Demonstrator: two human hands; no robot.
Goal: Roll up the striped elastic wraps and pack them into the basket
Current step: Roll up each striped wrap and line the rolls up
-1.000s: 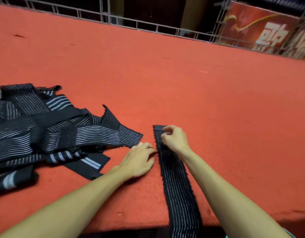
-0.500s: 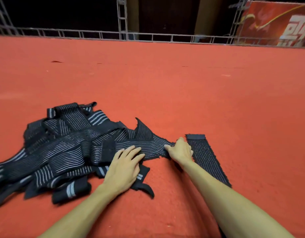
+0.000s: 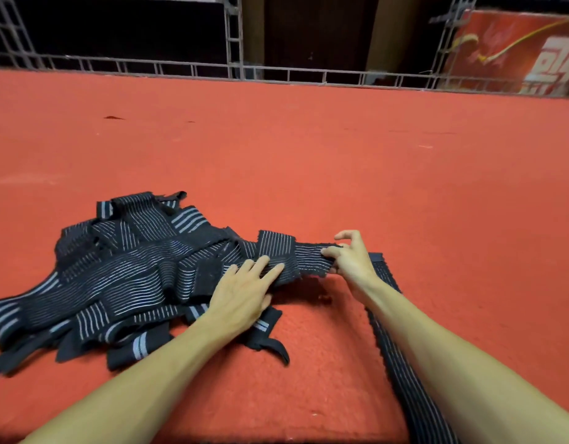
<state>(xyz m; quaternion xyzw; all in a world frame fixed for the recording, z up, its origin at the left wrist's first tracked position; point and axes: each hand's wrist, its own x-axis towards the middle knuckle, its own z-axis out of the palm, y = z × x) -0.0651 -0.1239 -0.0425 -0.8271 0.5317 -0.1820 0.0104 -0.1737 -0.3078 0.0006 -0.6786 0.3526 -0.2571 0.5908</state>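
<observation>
Red carpet (image 3: 340,174), metal railing (image 3: 180,67), red banner (image 3: 517,56)

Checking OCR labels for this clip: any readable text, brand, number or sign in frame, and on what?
Banner, far right: large white characters, cut off by the frame edge and blurred; not readable.
Wraps: grey stripes only, no label or print visible.
No other text visible.
</observation>
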